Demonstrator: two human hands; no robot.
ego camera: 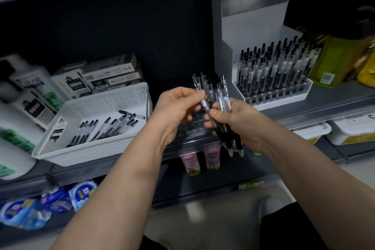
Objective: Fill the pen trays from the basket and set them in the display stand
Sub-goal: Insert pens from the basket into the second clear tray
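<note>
Your right hand has its fingers clenched round a bundle of clear, black-gripped pens, and your left hand pinches one pen beside them. Beneath lies the clear plastic pen tray. Left, the white perforated basket holds loose pens. Far right, the white display stand holds a full tray.

Person, head view. Left forearm and right forearm bare from near frame edge to wrist. Left hand and right hand bare; thumbnails short. Black garment at near right, plain and matte. Second black cloth patch at near centre. Pale rounded shape just beyond the black garment: shoe or not, cannot tell.
</note>
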